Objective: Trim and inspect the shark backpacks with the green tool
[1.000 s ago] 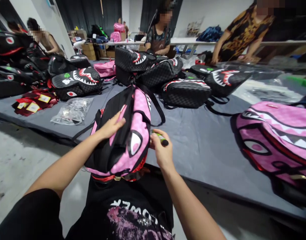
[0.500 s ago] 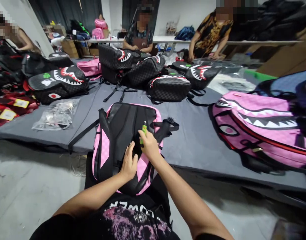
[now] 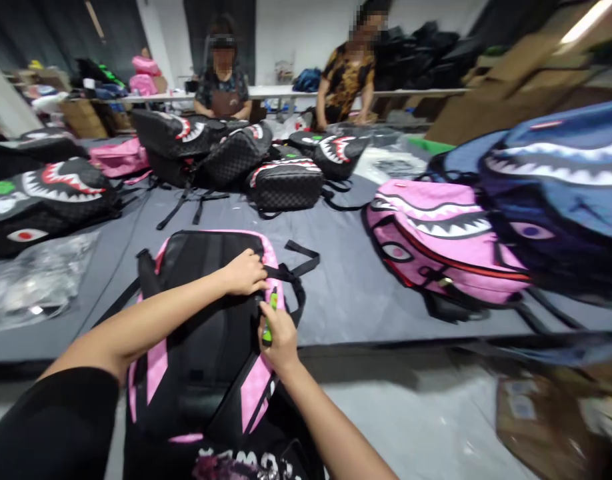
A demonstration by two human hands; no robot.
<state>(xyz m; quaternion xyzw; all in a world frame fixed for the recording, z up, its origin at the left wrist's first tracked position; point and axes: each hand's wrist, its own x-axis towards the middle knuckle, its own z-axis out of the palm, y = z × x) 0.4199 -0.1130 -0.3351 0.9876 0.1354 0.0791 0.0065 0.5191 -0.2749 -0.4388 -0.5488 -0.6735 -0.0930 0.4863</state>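
Observation:
A pink and black backpack (image 3: 201, 347) lies with its padded back panel up, leaning over the near table edge against my body. My left hand (image 3: 246, 272) reaches across the panel, its fingers closed on the black strap (image 3: 281, 273) at the right upper edge. Just below it, my right hand (image 3: 280, 333) is wrapped round a slim bright-green tool with dark ends (image 3: 269, 323), held upright beside the pack's right side. The tool's exact kind cannot be made out. A loose black strap end (image 3: 306, 257) sticks out to the right.
Black shark-mouth backpacks (image 3: 286, 183) are spread along the far side of the grey table (image 3: 346, 280). A pink backpack (image 3: 436, 233) and a blue one (image 3: 561, 180) stand right. Clear plastic bags (image 3: 41, 277) lie left. Two people (image 3: 223, 87) work across the table.
My left hand has moved up and right from the panel's middle to the strap at the edge. My right hand with the green tool has shifted to the pack's right side. The view has turned right.

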